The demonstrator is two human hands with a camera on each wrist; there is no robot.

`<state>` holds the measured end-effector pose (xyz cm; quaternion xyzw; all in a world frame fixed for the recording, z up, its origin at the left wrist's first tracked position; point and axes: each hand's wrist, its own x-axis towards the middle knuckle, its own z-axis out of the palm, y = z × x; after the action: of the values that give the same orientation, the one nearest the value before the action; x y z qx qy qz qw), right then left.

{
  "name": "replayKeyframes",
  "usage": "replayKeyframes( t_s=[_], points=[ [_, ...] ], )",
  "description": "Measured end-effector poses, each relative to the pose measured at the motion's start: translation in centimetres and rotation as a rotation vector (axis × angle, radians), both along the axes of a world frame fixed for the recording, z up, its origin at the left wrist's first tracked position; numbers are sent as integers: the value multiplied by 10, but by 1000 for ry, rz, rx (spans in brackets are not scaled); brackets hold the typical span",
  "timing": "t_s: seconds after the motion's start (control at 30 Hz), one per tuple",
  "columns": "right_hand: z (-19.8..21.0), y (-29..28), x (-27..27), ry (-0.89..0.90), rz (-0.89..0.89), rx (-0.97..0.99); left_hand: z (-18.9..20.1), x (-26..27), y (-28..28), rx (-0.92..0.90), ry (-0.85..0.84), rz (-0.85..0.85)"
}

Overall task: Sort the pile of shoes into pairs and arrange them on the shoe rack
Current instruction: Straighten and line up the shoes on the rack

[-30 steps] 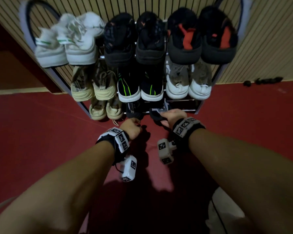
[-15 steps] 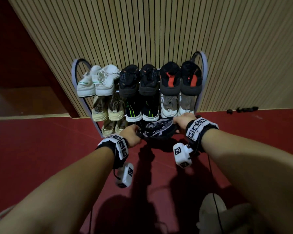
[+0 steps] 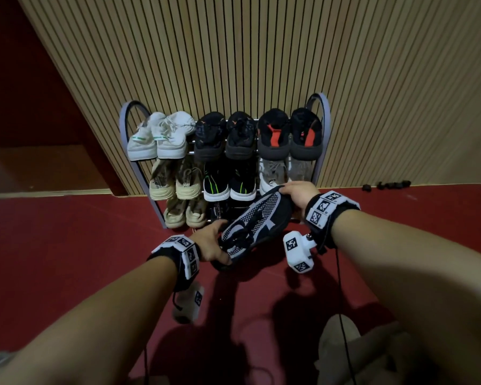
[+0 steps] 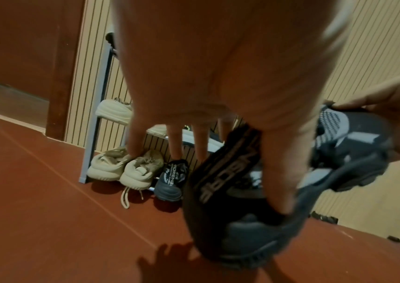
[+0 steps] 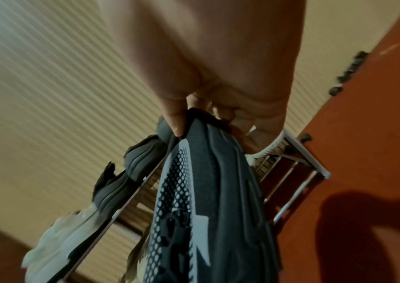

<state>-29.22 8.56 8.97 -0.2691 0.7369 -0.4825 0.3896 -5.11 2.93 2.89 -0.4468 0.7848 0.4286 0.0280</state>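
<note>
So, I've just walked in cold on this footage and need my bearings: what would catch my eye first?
First, the black-and-white mesh sneaker held in mid-air at the centre, the left hand at its heel end and the right hand pinching its toe. Behind it stands the shoe rack against the slatted wall, filled with paired shoes; the black pair with red patches at top right stands out.

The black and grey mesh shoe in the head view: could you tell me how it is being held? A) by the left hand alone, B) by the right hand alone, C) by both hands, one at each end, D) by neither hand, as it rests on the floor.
C: the black and grey mesh shoe is off the floor, with the left hand at its heel end and the right hand pinching its toe.
</note>
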Motion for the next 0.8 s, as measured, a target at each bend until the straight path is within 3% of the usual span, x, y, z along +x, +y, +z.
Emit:
replayKeyframes(
  t_s=[0.13,0.27,0.43,0.57,0.73,0.8],
  points=[
    [-18,3,-8,-34,-23,101,-4,4,3,126,99,-17],
    [-41,2,-13,-37,-11,189,-8,6,0,89,67,-28],
    [-53,-6,-8,-107,-117,269,-14,3,-2,85,-4,-15],
    [-62,-7,7,-194,-8,386,-30,-5,-6,112,-20,75],
    [-96,-11,25,-328,392,622,-43,-24,-13,117,-6,175],
    [-111,-17,29,-398,462,667,-45,-33,-15,115,-8,172]
  ],
)
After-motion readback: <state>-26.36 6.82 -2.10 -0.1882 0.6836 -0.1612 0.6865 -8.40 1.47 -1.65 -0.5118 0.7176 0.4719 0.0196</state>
